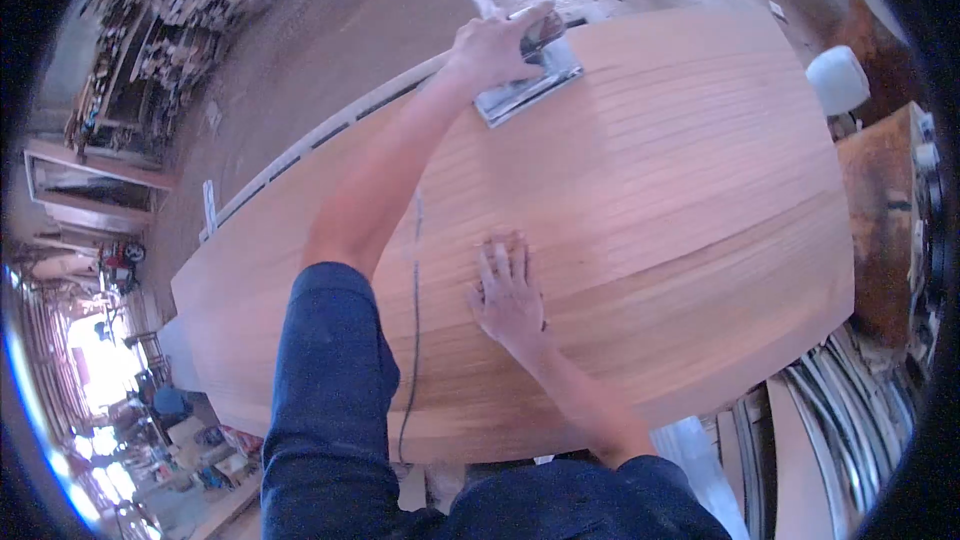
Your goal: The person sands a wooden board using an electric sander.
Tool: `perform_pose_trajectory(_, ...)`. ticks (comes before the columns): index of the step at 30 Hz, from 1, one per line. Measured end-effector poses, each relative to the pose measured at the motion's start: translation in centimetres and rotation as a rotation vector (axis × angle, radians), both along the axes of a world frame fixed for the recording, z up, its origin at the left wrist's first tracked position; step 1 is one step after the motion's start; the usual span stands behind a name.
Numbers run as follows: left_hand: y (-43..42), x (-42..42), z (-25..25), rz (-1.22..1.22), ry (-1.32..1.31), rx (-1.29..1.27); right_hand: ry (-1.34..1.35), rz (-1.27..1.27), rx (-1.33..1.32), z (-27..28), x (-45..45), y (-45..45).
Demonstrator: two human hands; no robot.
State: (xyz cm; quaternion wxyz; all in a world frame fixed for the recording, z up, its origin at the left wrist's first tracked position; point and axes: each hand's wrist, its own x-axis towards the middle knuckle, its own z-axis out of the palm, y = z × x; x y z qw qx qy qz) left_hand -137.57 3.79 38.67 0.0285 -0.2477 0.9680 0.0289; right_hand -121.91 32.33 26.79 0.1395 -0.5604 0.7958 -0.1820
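Note:
My left hand (495, 52) is wrapped over the top of a power sander (530, 90) with a rectangular metal base, near the far edge of a large wooden panel (700, 160). Its base rests on the panel's surface. Closer to my body, my right hand (508, 295) lies flat on the wood with fingers spread, holding nothing. To its left, a thin dark cord (416, 320) runs across the panel down to the near edge. The far end of this cord is hidden beneath my left forearm.
A white plastic container (838, 80) stands beyond the right end. Stacked wood strips (840, 420) lie at lower right, and a big pile of wood offcuts (215, 5) fills the upper left. A wooden frame (95, 175) lies on the floor at left.

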Motion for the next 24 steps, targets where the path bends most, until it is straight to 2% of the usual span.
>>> perform_pose_trajectory(3,2.4,-4.7,-1.1,-0.116,0.059,-0.031,-0.118,-0.035,-0.085,-0.8,0.1,1.0)
perform_pose_trajectory(6,1.6,-3.8,-1.2,-0.163,0.062,-0.078,-0.118,0.052,-0.152,-1.5,0.9,1.8)
perform_pose_trajectory(9,-0.1,0.8,-1.4,-0.151,0.033,0.015,-0.128,-0.058,-0.022,-0.3,0.6,7.6)
perform_pose_trajectory(11,-0.7,4.9,-0.9,-0.117,0.001,-0.011,-0.138,-0.134,0.051,0.8,1.0,11.3)
perform_pose_trajectory(14,-3.2,11.9,-0.7,-0.079,-0.001,-0.025,-0.076,-0.247,0.24,2.6,4.1,15.5)
perform_pose_trajectory(16,-4.9,16.5,-0.5,-0.04,-0.028,-0.004,-0.093,-0.309,0.266,3.4,7.0,17.6)
perform_pose_trajectory(17,-5.8,16.7,-1.7,-0.025,-0.022,0.041,-0.047,-0.319,0.239,0.4,6.5,18.4)
perform_pose_trajectory(19,-6.9,21.3,-1.0,0.028,-0.013,0.026,0.014,-0.267,0.202,-0.3,8.5,20.2)
perform_pose_trajectory(21,-8.8,25.1,-0.6,0.029,-0.016,0.018,0.107,-0.371,0.202,-1.3,8.8,20.6)
perform_pose_trajectory(22,-9.7,27.5,-0.4,0.061,-0.012,0.019,0.114,-0.34,0.199,-1.4,8.7,20.9)
perform_pose_trajectory(23,-10.5,29.9,-0.3,0.076,0.01,0.003,0.149,-0.346,0.12,-1.4,8.2,21.4)
perform_pose_trajectory(24,-9.3,28.1,-0.5,0.089,0.03,-0.019,0.18,-0.353,0.035,-2.2,3.7,23.5)
